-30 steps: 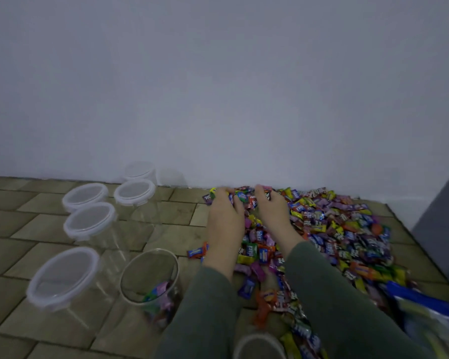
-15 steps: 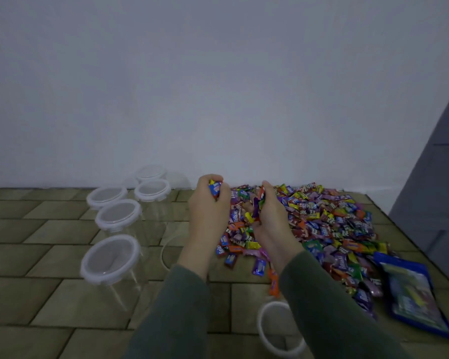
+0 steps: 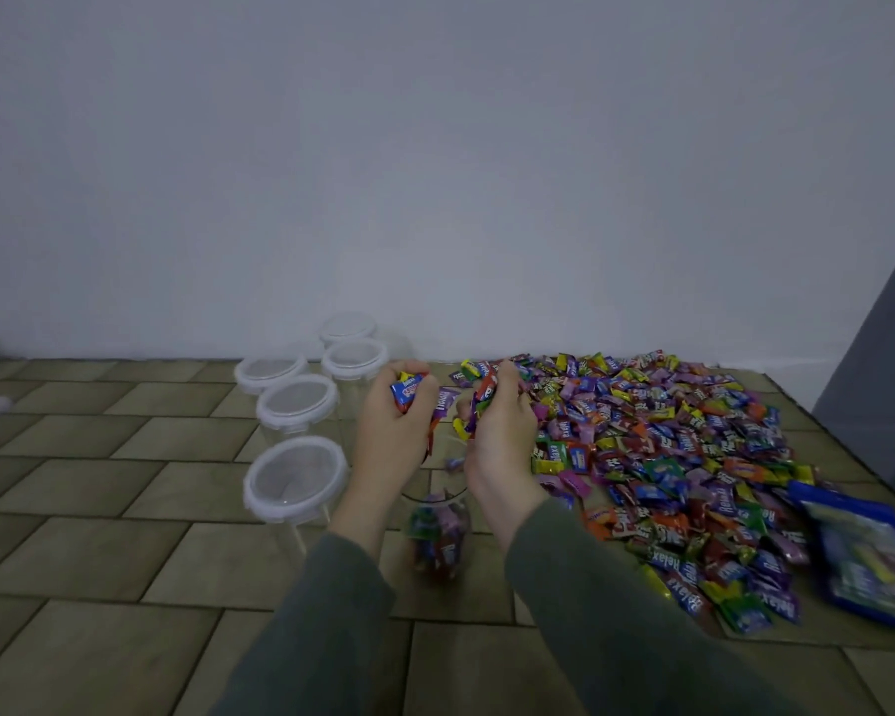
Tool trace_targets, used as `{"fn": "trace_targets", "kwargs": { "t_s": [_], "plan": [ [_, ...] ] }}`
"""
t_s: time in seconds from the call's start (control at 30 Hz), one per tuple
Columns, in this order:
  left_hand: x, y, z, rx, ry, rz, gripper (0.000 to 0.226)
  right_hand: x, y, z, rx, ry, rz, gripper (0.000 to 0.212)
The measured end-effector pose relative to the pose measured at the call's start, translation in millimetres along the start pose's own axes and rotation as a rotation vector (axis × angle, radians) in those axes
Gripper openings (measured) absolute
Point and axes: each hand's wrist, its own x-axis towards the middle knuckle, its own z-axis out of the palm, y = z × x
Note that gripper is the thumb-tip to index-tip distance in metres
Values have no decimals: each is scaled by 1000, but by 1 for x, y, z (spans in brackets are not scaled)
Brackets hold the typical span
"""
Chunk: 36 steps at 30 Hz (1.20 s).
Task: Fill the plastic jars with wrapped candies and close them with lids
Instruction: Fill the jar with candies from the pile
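My left hand and my right hand each grip a handful of wrapped candies and are held side by side above an open clear plastic jar. The jar stands on the floor between my wrists with a layer of candies at its bottom; one candy is falling between my hands. A large pile of colourful wrapped candies covers the floor to the right. Several clear jars with white lids on them stand to the left.
The floor is brown tile, ending at a plain white wall. A blue candy bag lies flat at the right of the pile. A grey panel rises at the far right.
Both hands scooped candies from the pile, lifted them, and moved back over the open jar. The camera view shifted, and candies now drop from my hands.
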Motion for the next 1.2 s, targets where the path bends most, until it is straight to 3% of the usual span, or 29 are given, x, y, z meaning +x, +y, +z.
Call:
{"fn": "trace_targets", "kwargs": {
  "t_s": [0.3,0.6,0.8,0.93,1.07,1.2],
  "plan": [
    [-2,-14,-6,-85,-34,44,8,1,5,-3,4,86,-27,29],
    [-4,-28,-8,63,-114,119,19,6,12,-3,21,115,-66,31],
    [-6,-37,-9,89,-183,320,8,6,13,-3,31,110,-63,34],
    [-2,-43,-10,126,-175,388,28,7,12,-4,23,116,-55,34],
    [-4,-48,-8,-29,-130,343,36,6,12,-4,17,124,-63,43],
    [-15,-61,-3,-225,22,148,36,2,7,-3,30,116,-63,44]
  ]
}}
